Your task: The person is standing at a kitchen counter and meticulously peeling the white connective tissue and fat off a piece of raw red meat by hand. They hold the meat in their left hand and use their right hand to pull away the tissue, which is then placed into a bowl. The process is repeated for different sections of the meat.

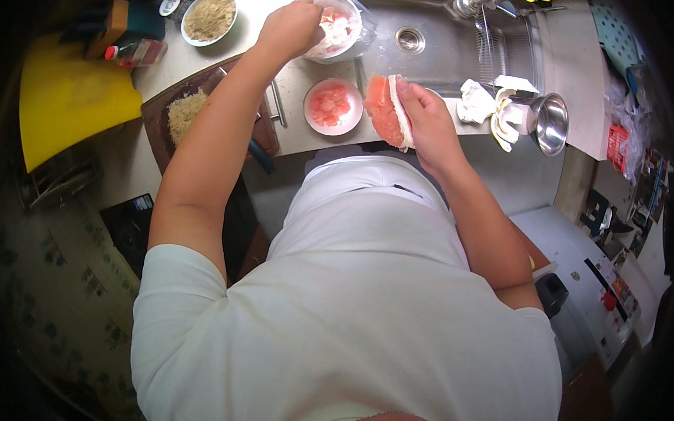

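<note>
In my right hand point(429, 119) is a peeled portion of pomelo point(386, 112), pink flesh facing left, white membrane along its edge. My left hand point(299, 28) reaches over a bag-lined bowl point(358, 36) of pink and white scraps point(337, 31); its fingertips are partly hidden, so I cannot tell whether it holds anything. Between the hands, nearer my body, a small white bowl point(348, 127) contains pink pulp pieces point(328, 103). Thick white peel point(505, 119) lies on the counter to the right, beside a steel bowl point(550, 124).
A steel sink point(431, 60) with a wire rack point(506, 60) lies behind my right hand. Under my left forearm, a brown board point(159, 107) carries pale crumbs and a dark-handled knife point(261, 155). A bowl of crumbs point(210, 17) and a red-capped bottle point(145, 53) stand at the back left.
</note>
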The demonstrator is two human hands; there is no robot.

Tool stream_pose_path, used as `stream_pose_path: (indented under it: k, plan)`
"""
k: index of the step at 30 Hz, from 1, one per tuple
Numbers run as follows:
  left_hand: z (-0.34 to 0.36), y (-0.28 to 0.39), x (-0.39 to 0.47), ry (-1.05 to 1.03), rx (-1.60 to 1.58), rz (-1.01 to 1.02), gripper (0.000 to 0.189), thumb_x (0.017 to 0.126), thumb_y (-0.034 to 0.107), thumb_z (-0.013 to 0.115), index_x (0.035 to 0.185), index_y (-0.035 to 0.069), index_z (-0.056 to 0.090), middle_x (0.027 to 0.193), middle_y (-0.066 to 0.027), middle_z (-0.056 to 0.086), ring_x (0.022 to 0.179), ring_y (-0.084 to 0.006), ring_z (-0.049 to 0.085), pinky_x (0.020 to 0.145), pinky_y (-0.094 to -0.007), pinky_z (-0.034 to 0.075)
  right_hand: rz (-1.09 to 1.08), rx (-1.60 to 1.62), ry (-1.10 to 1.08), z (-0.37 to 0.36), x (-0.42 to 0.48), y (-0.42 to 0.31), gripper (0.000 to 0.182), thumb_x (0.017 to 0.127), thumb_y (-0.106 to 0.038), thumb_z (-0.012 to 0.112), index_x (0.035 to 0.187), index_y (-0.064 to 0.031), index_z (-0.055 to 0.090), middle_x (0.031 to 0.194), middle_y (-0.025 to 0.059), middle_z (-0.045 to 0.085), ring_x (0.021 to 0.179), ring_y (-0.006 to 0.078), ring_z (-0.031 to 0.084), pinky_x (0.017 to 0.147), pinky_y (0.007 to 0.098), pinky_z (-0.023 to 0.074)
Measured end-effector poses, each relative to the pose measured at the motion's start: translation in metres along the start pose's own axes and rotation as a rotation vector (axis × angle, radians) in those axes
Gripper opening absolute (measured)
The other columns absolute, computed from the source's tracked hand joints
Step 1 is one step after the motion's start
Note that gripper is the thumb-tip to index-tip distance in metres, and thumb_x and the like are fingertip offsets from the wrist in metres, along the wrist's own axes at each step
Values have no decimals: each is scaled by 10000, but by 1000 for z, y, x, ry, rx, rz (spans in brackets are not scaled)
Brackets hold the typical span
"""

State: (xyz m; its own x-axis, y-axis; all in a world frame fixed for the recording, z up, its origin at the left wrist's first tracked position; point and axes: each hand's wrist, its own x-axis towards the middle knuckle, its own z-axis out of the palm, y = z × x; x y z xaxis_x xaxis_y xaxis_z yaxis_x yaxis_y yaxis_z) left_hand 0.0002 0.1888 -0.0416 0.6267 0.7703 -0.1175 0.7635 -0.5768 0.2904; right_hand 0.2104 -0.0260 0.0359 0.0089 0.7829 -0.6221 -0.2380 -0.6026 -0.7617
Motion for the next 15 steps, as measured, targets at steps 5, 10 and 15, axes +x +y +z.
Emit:
stream_pose_path:
  k: [5, 10, 15]
  plan:
    - [4, -2, -11, 97, -182, 25, 263, 922, 215, 743, 1093, 16, 753, 1104, -178, 738, 926, -345, 739, 822, -453, 596, -65, 77, 32, 1, 7, 10, 469, 1133, -447, 563, 1195, -2, 695, 998, 24, 727, 855, 63, 665, 762, 244, 548]
    - [-11, 47, -63, -193, -1049, -137, 393, 998, 308, 763, 1299, 60, 720, 1100, -92, 760, 961, -173, 724, 872, -340, 576, -54, 112, -19, 4, 7, 18, 472, 1129, -471, 566, 1205, -26, 702, 1037, 7, 722, 890, 54, 638, 798, 240, 527]
    - [-2, 78, -106, -323, -1469, -88, 368, 1000, 177, 771, 1320, 16, 687, 1156, -73, 744, 1075, -160, 708, 995, -327, 569, -72, 8, -109, 6, 16, 27, 475, 1117, -495, 585, 1186, -40, 705, 1027, -20, 696, 947, 39, 582, 854, 238, 481]
